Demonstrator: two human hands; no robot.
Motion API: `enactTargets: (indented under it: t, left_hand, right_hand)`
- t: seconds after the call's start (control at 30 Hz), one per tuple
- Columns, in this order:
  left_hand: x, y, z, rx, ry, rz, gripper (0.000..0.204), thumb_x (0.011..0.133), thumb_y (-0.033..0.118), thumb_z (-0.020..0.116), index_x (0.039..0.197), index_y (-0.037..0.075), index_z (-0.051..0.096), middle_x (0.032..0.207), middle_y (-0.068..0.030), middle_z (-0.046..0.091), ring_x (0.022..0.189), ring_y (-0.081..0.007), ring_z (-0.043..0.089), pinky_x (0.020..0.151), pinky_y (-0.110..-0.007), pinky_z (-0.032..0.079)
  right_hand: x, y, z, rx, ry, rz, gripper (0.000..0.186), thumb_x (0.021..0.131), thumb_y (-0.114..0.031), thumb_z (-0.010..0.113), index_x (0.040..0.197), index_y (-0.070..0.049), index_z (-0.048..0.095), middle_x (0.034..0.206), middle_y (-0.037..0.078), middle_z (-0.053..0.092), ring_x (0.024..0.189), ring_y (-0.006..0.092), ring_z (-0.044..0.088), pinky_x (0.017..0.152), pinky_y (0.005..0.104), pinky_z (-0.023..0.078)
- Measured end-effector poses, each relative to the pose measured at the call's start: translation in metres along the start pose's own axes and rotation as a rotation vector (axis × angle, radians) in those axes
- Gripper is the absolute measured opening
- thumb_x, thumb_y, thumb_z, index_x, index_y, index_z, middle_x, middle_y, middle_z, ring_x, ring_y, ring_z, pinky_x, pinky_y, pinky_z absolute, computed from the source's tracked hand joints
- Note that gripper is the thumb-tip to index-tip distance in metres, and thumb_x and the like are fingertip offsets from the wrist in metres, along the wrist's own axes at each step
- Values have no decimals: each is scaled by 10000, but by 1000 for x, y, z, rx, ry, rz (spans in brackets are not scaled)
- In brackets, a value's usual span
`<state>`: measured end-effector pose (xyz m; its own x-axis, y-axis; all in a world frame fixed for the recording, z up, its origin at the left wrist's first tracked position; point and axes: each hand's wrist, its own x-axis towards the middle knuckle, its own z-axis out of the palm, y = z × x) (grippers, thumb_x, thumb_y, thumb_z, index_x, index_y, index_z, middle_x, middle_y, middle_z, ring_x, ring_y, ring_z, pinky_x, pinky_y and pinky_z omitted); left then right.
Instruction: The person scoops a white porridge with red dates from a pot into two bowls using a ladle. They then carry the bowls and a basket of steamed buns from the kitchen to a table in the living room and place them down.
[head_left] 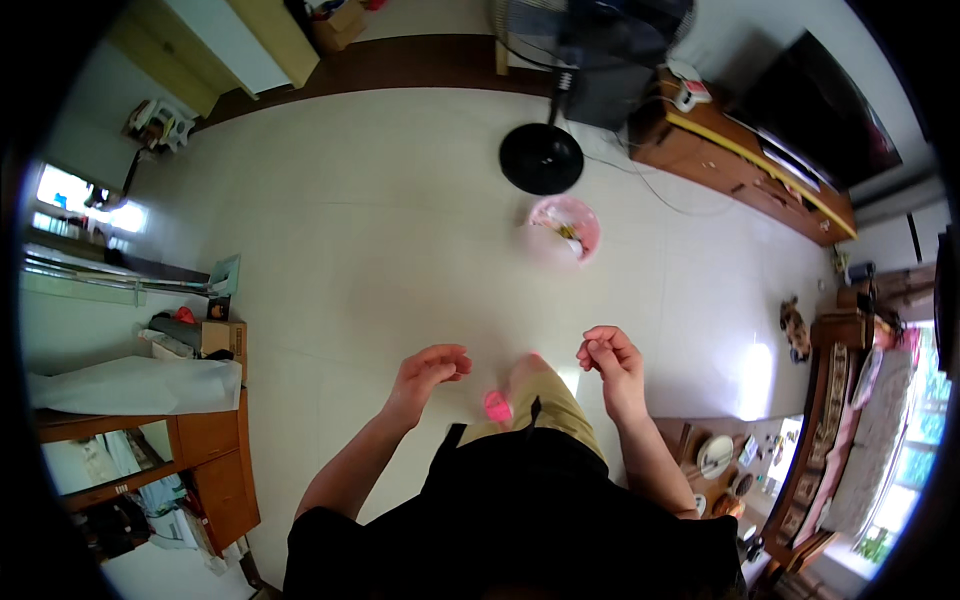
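My left hand (430, 378) is held out over the pale floor, its fingers loosely bent and the thumb a little apart; it shows nothing in its grip. My right hand (613, 362) hangs at about the same height on the other side, with fingers curled in toward the thumb and no object visible in them. Neither hand touches anything. Between them, lower down, are my legs in yellowish shorts (555, 405) and a pink slipper (497, 405). Ahead on the floor stands a round pink bin (590, 228) with a pale liner and some litter in it, slightly blurred.
Behind the bin is a standing fan (541, 160) on a black round base, its cable trailing right. A wooden TV cabinet (740, 165) stands far right. A cat (795, 330) is near the wooden sofa (830, 430). At left is a wooden cabinet (215, 470); lower right, a table (690, 450) with dishes.
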<state>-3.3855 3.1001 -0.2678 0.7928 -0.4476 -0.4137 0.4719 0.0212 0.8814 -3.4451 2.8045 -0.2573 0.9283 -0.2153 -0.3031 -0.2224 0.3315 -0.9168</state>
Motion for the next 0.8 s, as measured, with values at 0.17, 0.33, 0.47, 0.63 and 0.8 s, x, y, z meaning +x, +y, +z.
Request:
enactTargets:
  t: [0.17,0.33,0.47,0.63,0.8]
  left_hand:
    - [115,84,-90,-114,57,192,314,903,41,445,1183,-7,576,1054,-138,646,1006,-235,610,910,-366,472]
    - [214,198,-182,-212,306,247,328,871,12,453,1172,-15,581,1046,-145,651,1001,-241,614,911,-369,473]
    - [279,278,-270,-133,424,371,305,865,5,490,1149,-11,601,1025,-131,660,970,-217,619,897,-343,472]
    - [387,351,-377,-164,586,377,292,850,1,497,1115,-23,618,976,-123,667,954,-211,622,895,-340,471]
    - [564,467,-469,-15,479,467,282,876,-2,480,1126,-11,611,998,-106,653,973,-198,604,915,-335,457]
  right_hand:
    - [164,-20,87,11,-8,56,125,938,-109,508,992,-37,596,797,31,600,721,98,522,680,238,428]
    - [357,-67,224,60,-177,-55,104,916,-72,546,995,-26,594,822,37,604,748,102,535,691,241,432]
    - [477,-133,347,80,-471,-187,104,916,-25,540,1005,-29,595,834,33,609,776,100,554,714,240,443]
    - [640,-170,463,89,-599,-156,104,916,-19,525,997,-17,592,811,51,602,743,122,533,696,249,432]
    - [807,-207,510,32,-442,-149,117,908,-18,535,1006,-30,600,821,44,614,740,108,539,691,240,437]
